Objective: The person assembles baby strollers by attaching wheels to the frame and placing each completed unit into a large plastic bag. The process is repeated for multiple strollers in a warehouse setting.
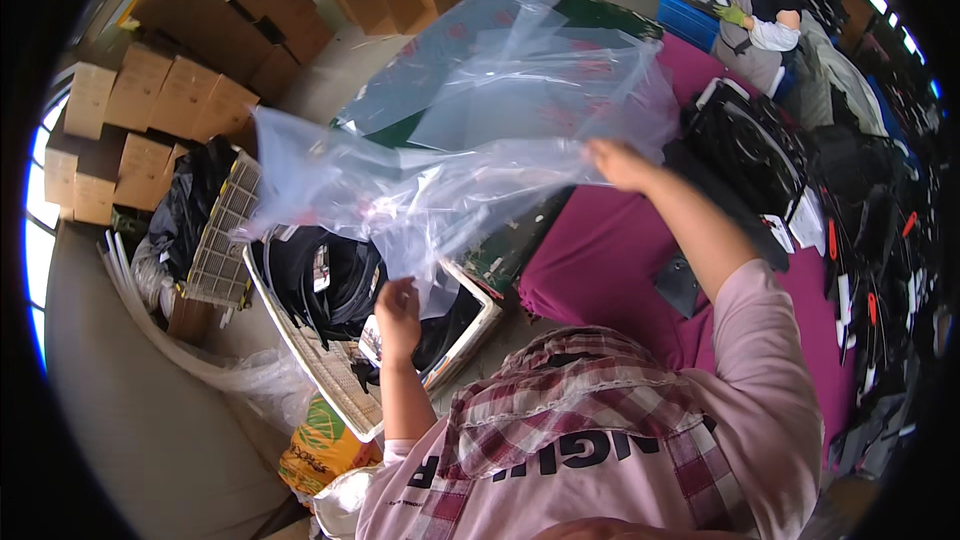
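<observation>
A large clear plastic bag (430, 180) is spread in the air, crumpled and stretched from left to right. Its right end is pinched in my right hand (620, 165), with that arm reaching forward. My left hand (398, 318) is raised with curled fingers beside the bag's lower hanging corner; whether they grip the film is hidden. Just below the left hand stands a white crate (300, 360) holding black items (315, 290) with small printed tags. More clear plastic bags (540, 80) lie flat on the green table (400, 130) beyond.
A maroon cloth (620, 260) covers the surface at right, with black bags (745, 145) on it. Cardboard boxes (155, 90) stack at far left. A yellow and orange sack (320, 450) sits by the crate. A co-worker (755, 15) stands at far right near a blue bin (688, 18).
</observation>
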Available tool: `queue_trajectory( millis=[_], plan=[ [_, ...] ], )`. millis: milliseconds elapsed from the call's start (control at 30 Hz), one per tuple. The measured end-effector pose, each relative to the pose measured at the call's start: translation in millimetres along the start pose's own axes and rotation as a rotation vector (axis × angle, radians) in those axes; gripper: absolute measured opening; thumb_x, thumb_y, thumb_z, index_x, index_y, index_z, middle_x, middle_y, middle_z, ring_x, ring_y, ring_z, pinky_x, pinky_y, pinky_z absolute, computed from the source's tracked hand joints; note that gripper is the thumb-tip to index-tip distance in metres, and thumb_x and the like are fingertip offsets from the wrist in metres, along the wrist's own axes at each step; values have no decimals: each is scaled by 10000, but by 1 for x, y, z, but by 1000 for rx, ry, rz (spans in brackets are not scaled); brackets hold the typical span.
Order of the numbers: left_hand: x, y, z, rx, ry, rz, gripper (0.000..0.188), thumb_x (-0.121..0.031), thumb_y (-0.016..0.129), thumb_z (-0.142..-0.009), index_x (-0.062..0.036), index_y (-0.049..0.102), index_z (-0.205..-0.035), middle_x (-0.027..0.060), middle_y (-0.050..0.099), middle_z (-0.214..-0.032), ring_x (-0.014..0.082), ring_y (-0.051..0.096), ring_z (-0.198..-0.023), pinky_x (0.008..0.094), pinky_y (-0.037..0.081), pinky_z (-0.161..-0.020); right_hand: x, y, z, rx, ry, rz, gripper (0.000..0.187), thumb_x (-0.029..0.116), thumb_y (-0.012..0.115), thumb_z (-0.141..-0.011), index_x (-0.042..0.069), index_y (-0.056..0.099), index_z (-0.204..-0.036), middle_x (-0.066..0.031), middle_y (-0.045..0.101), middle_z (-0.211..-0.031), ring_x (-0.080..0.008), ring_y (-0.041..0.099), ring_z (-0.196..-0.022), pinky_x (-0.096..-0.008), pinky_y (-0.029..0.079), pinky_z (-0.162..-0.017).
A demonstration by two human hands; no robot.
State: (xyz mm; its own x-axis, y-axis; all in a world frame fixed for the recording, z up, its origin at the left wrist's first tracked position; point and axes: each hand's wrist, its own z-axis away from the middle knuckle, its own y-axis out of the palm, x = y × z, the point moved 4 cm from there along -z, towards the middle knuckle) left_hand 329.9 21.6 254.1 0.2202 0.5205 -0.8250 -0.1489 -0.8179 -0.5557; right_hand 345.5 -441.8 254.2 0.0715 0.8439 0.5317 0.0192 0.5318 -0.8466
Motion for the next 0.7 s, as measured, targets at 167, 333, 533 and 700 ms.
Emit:
queue_trajectory(
  millis=[167,333,533,700],
  plan=[
    [-138,16,-61,89,213,723,542,79,404,-844,17,436,-1382,182,570,-1294,24,350,-523,159,305,-493,106,-110,47,-1026,-346,-11,295,213,548,-934,45,571,-1175,-178,578,-1217,-373,513,-1165,-422,399,-1001],
    [-240,95,-62,331,347,914,670,85,383,-794,-2,337,-1457,205,393,-1472,38,365,-526,158,330,-501,148,33,120,-305,-674,-262,546,490,602,-881,42,578,-1192,-189,562,-1200,-340,517,-1174,-465,396,-975],
    [-279,52,-65,-52,590,811,713,98,367,-760,2,309,-1464,274,327,-1485,-12,325,-434,135,295,-399,111,58,132,884,-436,-122,848,675,681,-729,7,571,-1241,-209,638,-1144,-342,619,-1058,-414,483,-898],
    [-334,14,-5,-486,702,463,717,-85,372,-725,43,350,-1430,274,406,-1423,380,305,-1380,526,294,-1117,155,-38,69,757,-694,-833,612,461,673,-867,40,531,-1288,-139,620,-1221,-235,586,-1145,-366,442,-1004]
  ],
)
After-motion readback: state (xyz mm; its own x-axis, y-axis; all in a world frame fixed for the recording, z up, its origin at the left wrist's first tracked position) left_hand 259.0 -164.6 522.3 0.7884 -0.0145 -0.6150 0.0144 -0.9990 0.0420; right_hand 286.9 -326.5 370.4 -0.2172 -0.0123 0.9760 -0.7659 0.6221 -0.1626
